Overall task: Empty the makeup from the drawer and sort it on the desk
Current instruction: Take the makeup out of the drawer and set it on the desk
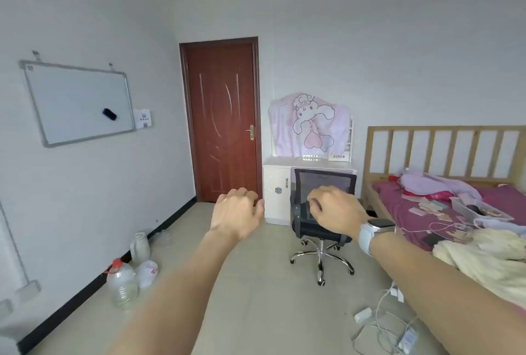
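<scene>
Far off to the left of my left hand (237,212), a whiteboard (76,102) hangs on the wall, and below it on the floor, nearer me than the hand, stand a plastic water jug (121,283) and a white bag (146,272). My left hand is raised in front of me, fingers loosely curled and holding nothing. Beyond it is a brown door (223,121).

My right hand (336,212), a smartwatch (375,230) on its wrist, is also up with the fingers loosely bent; it holds nothing. Straight past it, well apart from both hands, is a black mesh office chair (321,212), and behind that the white dressing desk (307,166), its top half draped with a pink cartoon cloth (308,126). The desk runs side to side across my line of reach. I can see a small cabinet door on its left part, just beyond the gap between my hands, but no drawer and no makeup from here; the chair blocks the middle. I reckon the right hand is slightly nearer the chair, so it would shift that aside first.

To the right of my right hand is the bed (444,201) with its wooden slatted headboard, strewn with clothes and small things I cannot make out, and cables (381,323) lie on the floor below.
</scene>
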`<action>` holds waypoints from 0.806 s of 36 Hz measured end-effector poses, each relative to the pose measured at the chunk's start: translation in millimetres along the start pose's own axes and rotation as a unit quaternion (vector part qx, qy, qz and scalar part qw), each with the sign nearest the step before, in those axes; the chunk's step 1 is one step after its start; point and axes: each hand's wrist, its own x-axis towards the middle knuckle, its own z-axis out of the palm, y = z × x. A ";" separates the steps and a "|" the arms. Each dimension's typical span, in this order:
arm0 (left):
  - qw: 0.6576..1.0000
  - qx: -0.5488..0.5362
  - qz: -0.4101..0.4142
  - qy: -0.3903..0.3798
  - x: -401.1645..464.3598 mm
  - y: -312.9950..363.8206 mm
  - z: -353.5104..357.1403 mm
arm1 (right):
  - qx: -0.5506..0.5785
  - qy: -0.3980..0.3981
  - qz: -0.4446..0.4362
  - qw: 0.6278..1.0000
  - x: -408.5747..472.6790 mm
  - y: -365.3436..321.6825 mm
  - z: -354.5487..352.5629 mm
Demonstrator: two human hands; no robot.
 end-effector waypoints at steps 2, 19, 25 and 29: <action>1.000 0.001 0.005 -0.019 18.5 -0.9 27.6 | 0.004 -0.016 0.010 1.000 19.8 15.1 25.8; 0.984 -0.005 -0.075 -0.160 195.3 -66.5 278.3 | 0.075 -0.113 0.028 0.990 202.7 143.7 279.0; 0.971 -0.004 -0.099 -0.219 249.5 -106.4 382.5 | 0.091 -0.187 0.028 0.978 272.1 157.9 382.3; 0.962 -0.044 -0.128 -0.238 300.5 -143.4 443.4 | 0.123 -0.224 0.058 0.965 338.5 165.6 449.0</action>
